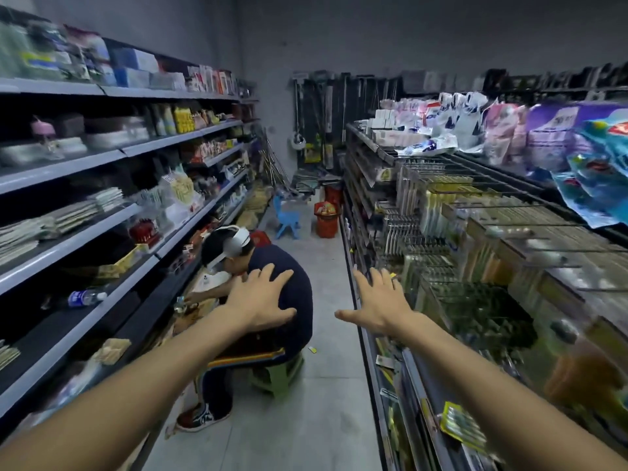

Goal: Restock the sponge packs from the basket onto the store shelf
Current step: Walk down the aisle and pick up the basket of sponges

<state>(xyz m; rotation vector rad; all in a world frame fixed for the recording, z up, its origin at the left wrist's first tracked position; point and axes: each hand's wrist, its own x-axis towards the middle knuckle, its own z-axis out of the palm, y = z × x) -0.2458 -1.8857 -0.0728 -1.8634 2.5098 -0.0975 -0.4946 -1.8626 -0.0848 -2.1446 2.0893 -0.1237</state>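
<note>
A narrow shop aisle with a pale grey floor (306, 419) runs between grey metal shelves (102, 229) on the left and a dark wire-hook rack (384, 153) on the right. At its far end an orange plastic basket (327, 224) stands on the floor beside the rack, with bright packets (325, 209) inside, too small to tell as sponge packs. The left hand (261, 300) and right hand (377, 304) reach forward over the aisle, fingers spread, holding nothing.

A person (304, 287) in a dark top sat hunched on a green stool (282, 372) before me, while a small blue chair (287, 217) and an orange bucket (327, 220) stood farther down the aisle floor (316, 402).
</note>
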